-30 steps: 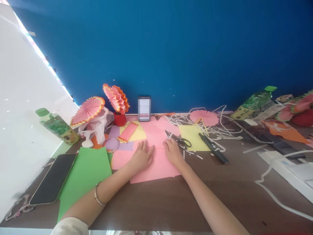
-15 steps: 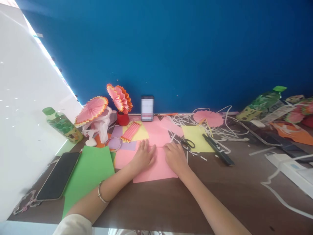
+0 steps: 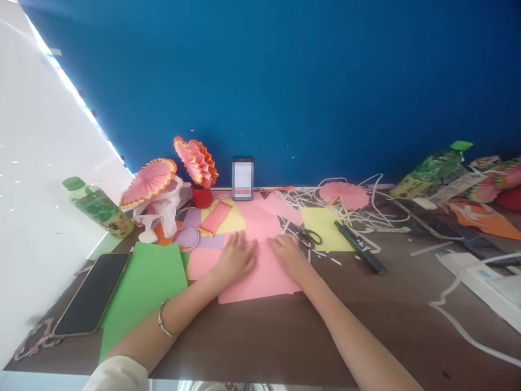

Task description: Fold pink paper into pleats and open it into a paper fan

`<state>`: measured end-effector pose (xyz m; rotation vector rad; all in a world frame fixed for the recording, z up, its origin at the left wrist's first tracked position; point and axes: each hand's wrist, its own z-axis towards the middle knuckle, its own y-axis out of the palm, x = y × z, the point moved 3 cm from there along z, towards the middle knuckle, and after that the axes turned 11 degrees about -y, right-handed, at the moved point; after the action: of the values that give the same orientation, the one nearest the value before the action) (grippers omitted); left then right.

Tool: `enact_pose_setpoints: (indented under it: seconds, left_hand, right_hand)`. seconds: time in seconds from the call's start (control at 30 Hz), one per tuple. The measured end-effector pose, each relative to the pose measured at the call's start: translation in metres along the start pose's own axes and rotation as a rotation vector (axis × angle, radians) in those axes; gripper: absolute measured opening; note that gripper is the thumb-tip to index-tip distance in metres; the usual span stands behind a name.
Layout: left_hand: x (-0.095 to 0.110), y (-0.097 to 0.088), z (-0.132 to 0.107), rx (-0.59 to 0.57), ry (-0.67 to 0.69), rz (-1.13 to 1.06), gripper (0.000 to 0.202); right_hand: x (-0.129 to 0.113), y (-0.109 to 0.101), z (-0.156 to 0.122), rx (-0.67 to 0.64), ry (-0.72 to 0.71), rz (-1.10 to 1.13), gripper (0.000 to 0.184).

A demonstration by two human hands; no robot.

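Note:
A sheet of pink paper point(image 3: 260, 279) lies on the dark brown table in front of me, with a crease or edge running across it between my hands. My left hand point(image 3: 236, 258) rests on its left part, fingers stretched out and thumb held apart. On the right side, my right hand point(image 3: 288, 258) has bent fingers closed at the paper's edge; its fingertips are partly hidden. Beyond both hands lies more pink paper point(image 3: 260, 217). Black scissors point(image 3: 311, 237) are just right of my right hand. A pleated pink strip point(image 3: 217, 217) lies beyond my left hand.
Green paper point(image 3: 142, 293) and a dark phone point(image 3: 93, 293) lie left. Paper flowers point(image 3: 195, 163), another upright phone point(image 3: 243, 179) and a bottle point(image 3: 97, 206) stand behind. Rightward are yellow paper point(image 3: 321, 222), a black cutter-like tool point(image 3: 360, 247), white strips and a power strip point(image 3: 480, 288).
The view has shifted slightly, so everything sits a little further left. Both hands stay on the pink paper; a bit more of its lower right corner shows beside my right wrist.

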<state>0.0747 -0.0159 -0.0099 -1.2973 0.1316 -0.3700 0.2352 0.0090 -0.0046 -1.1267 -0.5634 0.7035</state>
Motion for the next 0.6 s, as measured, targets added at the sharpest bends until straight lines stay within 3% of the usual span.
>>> enact_pose_setpoints:
  seconds: [0.17, 0.4, 0.6]
  left_hand:
    - [-0.01, -0.003, 0.011, -0.001, 0.001, 0.04, 0.027]
    - [-0.029, -0.006, 0.02, -0.025, -0.02, 0.017, 0.016]
    - [-0.036, -0.006, 0.022, 0.015, 0.025, -0.073, 0.02]
  right_hand:
    - [0.007, 0.001, 0.001, 0.015, -0.086, -0.004, 0.03]
    - [0.008, -0.002, 0.003, 0.121, -0.092, 0.079, 0.031]
    - [0.012, 0.003, 0.002, 0.296, 0.066, 0.241, 0.022]
